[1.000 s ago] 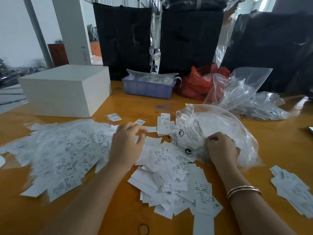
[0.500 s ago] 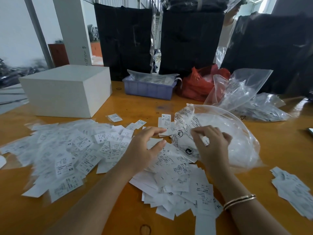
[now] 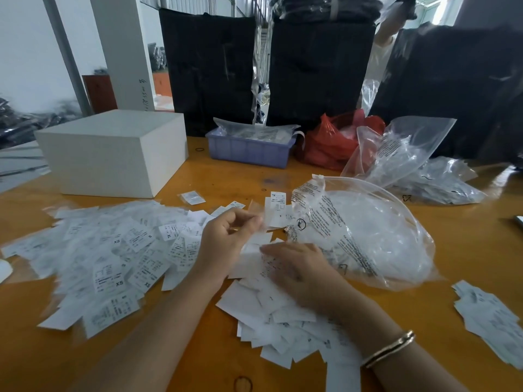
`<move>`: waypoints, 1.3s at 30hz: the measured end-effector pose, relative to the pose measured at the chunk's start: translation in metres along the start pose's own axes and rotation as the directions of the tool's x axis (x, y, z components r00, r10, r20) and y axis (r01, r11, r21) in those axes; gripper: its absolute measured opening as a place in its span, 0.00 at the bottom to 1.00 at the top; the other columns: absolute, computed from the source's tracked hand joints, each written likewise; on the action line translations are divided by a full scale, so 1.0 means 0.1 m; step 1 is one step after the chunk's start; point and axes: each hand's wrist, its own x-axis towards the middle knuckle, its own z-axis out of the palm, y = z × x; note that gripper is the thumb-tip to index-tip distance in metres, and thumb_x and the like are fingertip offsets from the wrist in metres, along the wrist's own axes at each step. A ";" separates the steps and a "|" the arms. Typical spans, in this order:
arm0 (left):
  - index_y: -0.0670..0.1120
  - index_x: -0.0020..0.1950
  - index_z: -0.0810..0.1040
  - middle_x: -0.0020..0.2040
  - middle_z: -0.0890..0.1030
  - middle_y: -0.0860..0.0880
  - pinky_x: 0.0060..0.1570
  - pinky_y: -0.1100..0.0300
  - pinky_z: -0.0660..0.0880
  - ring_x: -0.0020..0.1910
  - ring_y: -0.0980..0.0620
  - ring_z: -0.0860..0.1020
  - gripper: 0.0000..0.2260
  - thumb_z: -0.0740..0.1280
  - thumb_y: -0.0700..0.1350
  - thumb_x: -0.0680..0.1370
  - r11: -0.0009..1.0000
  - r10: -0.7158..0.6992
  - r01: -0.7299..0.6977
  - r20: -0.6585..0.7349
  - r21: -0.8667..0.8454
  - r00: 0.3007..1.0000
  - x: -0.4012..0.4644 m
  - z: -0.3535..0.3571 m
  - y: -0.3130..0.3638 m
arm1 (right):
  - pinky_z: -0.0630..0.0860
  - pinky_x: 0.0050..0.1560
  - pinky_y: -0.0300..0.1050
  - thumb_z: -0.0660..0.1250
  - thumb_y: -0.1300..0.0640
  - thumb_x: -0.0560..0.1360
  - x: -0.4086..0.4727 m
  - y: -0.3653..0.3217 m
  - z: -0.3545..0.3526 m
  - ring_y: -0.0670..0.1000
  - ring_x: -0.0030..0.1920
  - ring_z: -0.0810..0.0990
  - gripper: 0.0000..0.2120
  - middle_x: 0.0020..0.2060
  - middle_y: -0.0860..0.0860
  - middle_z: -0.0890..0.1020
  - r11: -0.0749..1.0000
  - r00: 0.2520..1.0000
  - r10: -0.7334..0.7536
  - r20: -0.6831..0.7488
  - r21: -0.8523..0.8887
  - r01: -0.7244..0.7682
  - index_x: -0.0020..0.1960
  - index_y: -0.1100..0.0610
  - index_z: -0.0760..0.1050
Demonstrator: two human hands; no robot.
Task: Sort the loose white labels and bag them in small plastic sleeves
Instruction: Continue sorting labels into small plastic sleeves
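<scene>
1. Since half a second ago the right hand (image 3: 297, 271) has dropped from the mouth of the large clear bag (image 3: 365, 236) onto the middle pile of labels (image 3: 271, 315), and the left hand (image 3: 229, 239) has lifted slightly with a small clear sleeve (image 3: 256, 219).
2. The left hand pinches that sleeve between thumb and curled fingers, just above the labels.
3. The right hand lies palm down on the loose labels, fingers nearly straight, touching the paper; a bracelet (image 3: 389, 349) circles its wrist.
4. The two hands sit close together, not touching.
5. More labels in sleeves spread over the left of the desk (image 3: 464, 250) in a wide heap (image 3: 107, 256); a smaller stack (image 3: 492, 315) lies at the right edge.
6. Behind stand a white box (image 3: 113, 154), a blue tray (image 3: 249, 148) and a red bag (image 3: 331, 142).
</scene>
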 end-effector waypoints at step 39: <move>0.60 0.49 0.79 0.45 0.83 0.60 0.44 0.73 0.75 0.47 0.63 0.80 0.08 0.68 0.56 0.71 0.988 0.134 -0.143 0.128 0.065 0.983 -0.01 0.02 -0.05 | 0.79 0.36 0.38 0.68 0.58 0.73 -0.04 -0.13 -0.21 0.50 0.39 0.83 0.04 0.38 0.52 0.84 0.321 0.727 0.578 -0.371 0.922 0.216 0.40 0.53 0.78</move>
